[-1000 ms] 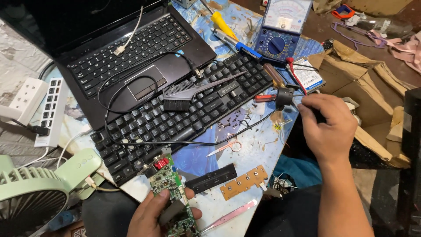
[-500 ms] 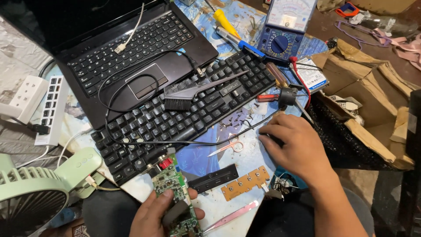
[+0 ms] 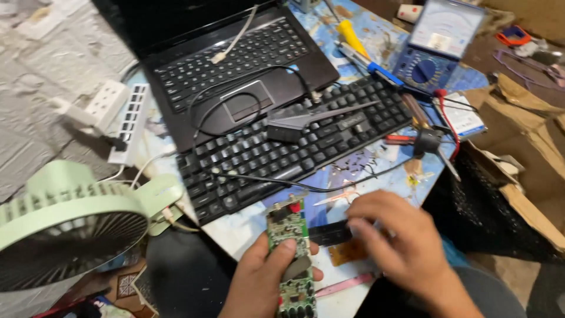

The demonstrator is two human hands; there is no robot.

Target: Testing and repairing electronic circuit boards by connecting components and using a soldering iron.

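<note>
My left hand (image 3: 259, 282) grips a long green circuit board (image 3: 289, 247) with a red part at its far end, thumb pressed across the board's middle. My right hand (image 3: 400, 241) hovers palm down just right of it, fingers spread. It covers a black strip (image 3: 326, 234) and a small brown circuit board (image 3: 347, 253) lying on the blue patterned table top (image 3: 376, 168); it holds nothing that I can see. A black wire (image 3: 306, 187) runs across the table in front of a black keyboard (image 3: 294, 144).
A black laptop (image 3: 235, 70) lies behind the keyboard. A blue multimeter (image 3: 438, 47), a soldering iron (image 3: 432, 144) and a yellow-handled screwdriver (image 3: 353, 35) sit at the right back. A green fan (image 3: 70, 218) and white power strips (image 3: 120, 115) stand at left. Cardboard box (image 3: 529, 141) at right.
My right hand has come down from the soldering iron area near the keyboard's right end to the small boards beside my left hand. The green board stays in my left hand.
</note>
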